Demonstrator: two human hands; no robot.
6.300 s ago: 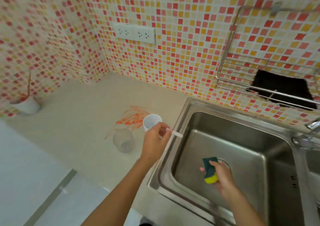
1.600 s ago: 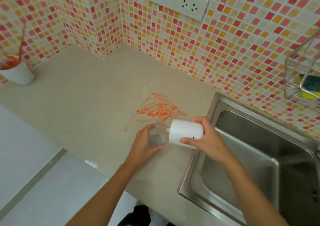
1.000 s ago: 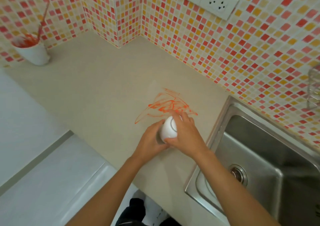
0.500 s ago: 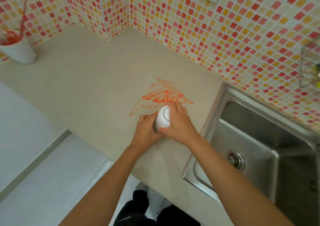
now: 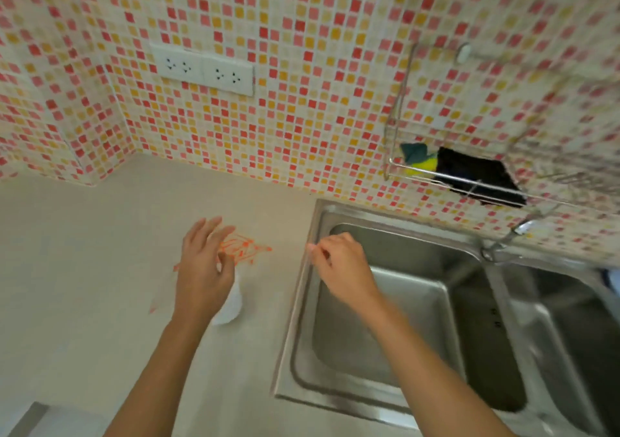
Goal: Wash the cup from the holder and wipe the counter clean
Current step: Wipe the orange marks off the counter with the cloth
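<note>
Head view, left hand (image 5: 203,270) fingers spread above cup (image 5: 231,305), right hand (image 5: 339,270) fingers loosely curled, empty.

Two bare forearms, entering from the bottom edge, no sleeves anywhere along the visible length. Slender left hand (image 5: 204,268), short plain fingernails, pale nail showing on the thumb. Right hand (image 5: 339,268) likewise bare, no ring, watch or band at the wrist. No glove on either hand. Slightly blurred outlines, the fingertips above all. Nothing worn in view.
</note>
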